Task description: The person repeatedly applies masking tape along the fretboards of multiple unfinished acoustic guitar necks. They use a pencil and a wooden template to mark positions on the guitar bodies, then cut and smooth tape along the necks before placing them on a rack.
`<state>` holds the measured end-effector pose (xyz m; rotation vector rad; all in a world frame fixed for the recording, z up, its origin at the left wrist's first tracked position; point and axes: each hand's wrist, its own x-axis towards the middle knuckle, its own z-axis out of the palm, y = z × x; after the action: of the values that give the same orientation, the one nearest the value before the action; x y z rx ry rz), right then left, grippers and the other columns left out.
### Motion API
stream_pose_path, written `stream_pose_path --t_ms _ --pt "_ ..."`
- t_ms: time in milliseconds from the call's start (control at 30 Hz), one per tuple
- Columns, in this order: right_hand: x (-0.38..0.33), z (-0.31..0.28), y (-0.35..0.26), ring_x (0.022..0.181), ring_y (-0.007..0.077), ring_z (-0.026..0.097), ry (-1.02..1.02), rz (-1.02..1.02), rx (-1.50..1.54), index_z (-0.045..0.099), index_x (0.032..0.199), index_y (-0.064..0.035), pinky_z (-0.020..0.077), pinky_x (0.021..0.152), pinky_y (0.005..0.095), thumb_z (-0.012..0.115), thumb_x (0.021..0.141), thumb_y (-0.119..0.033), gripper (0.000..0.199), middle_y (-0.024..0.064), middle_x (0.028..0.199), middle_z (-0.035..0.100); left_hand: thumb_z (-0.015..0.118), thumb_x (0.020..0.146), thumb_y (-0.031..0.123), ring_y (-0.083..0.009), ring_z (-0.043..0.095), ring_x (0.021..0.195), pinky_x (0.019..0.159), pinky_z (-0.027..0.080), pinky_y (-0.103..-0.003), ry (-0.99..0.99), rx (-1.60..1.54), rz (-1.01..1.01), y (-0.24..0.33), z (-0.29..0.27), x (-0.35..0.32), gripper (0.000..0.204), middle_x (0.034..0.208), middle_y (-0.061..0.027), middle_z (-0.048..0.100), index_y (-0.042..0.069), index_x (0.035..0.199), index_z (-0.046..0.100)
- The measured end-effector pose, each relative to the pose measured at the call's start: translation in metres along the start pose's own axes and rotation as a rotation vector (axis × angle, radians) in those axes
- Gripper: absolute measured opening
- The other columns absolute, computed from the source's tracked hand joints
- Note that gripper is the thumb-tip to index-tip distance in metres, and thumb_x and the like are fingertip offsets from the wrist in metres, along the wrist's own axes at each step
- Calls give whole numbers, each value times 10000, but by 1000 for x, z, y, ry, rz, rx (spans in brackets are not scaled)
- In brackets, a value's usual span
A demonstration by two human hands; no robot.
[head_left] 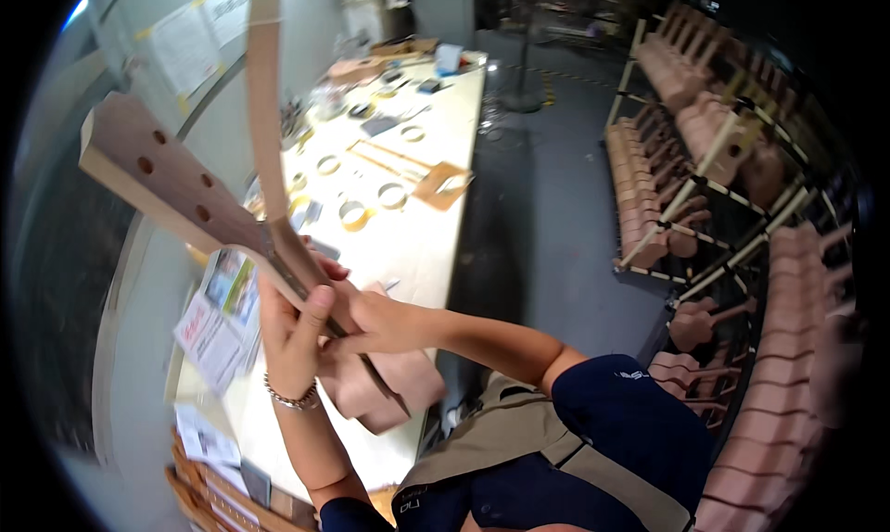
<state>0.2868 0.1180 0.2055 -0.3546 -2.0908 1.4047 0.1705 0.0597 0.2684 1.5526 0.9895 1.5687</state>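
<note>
Two unfinished wooden ukuleles are held together, their necks pointing up and to the left. One ukulele (176,182) shows its broad headstock, with several peg holes and no strings. Beside it the other ukulele (265,124) has its headstock turned edge-on. Their pale pink bodies hang below my hands, just over the bench, with a dark gap between them. My left hand (292,333), with a chain bracelet at the wrist, is closed round the necks, thumb on top. Close by, my right hand (357,319) grips them nearer the bodies; some of its fingers are hidden behind the wood.
A brightly lit white bench (431,249) carries several tape rolls (353,215), a brown flat piece (441,186) and printed papers (215,333). Racks (691,194) full of ukulele bodies stand on the right. More wooden instruments (218,490) lean at the lower left.
</note>
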Motion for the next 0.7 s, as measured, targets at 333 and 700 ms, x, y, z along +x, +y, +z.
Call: stream_pose_path --t_ms 333,700 --pt "-241 -154 16 897 333 618 816 254 -647 508 1098 25 502 732 376 722 709 -289 544 208 957 607 581 856 91 -219 547 1010 897 424 -341 -809 -406 -77 -88 261 53 358 1066 -117 550 -74 1143 445" --pt "-642 -185 260 972 185 524 1536 1038 -425 544 1046 17 463 758 330 748 724 -274 479 125 1031 580 710 722 456 -336 351 1264 1033 93 -617 -1337 292 -90 -290 582 -93 881 1360 -116 396 135 1404 256"
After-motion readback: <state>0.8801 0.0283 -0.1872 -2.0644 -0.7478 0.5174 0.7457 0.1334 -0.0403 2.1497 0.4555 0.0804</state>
